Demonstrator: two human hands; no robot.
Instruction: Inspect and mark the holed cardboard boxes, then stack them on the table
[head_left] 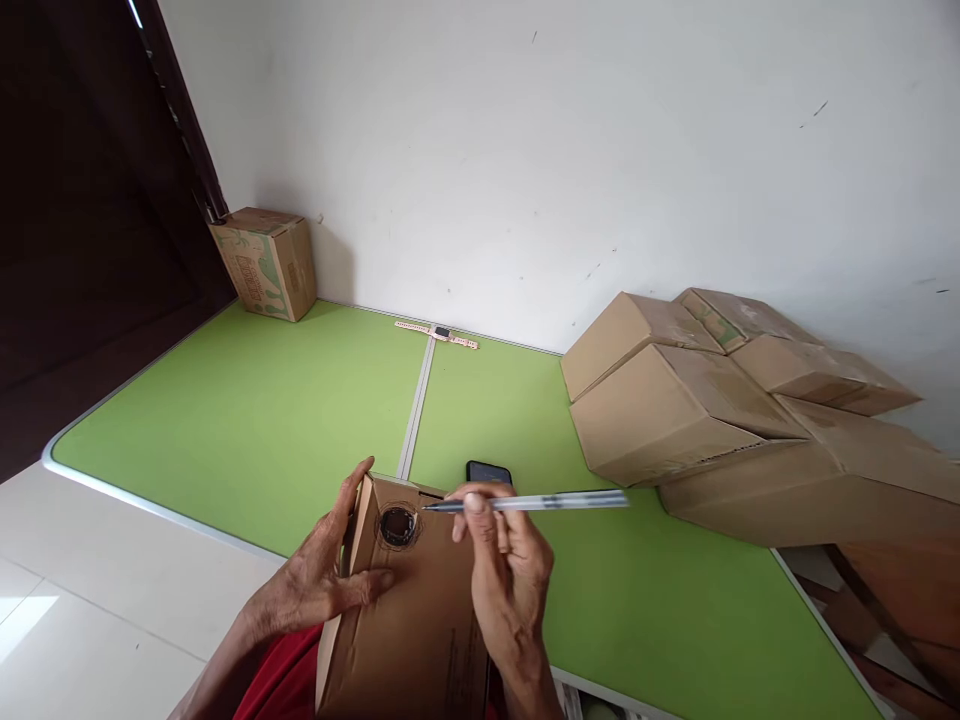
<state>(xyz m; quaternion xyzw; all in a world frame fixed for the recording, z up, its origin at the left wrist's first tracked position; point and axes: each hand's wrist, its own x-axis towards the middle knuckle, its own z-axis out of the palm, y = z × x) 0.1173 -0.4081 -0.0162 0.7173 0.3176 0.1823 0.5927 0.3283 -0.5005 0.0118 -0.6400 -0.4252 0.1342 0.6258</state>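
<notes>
Carton [424, 610], lower centre: brown, dark round patch ringed by scribbled lines
Pen [559, 501]: translucent whitish barrel, dark tip
Desk [247, 410]: green, silvery edge
Watch [442, 334], upper centre: pink strap, black screen
Box [268, 268], upper left: brown, green-and-reddish print
Stacked boxes [660, 410], right: brown, one green-printed
Cloth [279, 678], bottom: red

green-topped table [247, 400] with pale edge trim [150, 506], split by a light strip [418, 410] running front to back. printed carton [259, 265] in the far left corner, watch [442, 333] with its pale pink strap spread flat across the strip's far end, dark phone [488, 471] right of the near end, partly hidden. brown cartons [645, 415] crowd the right end, some stacked on others.
</notes>
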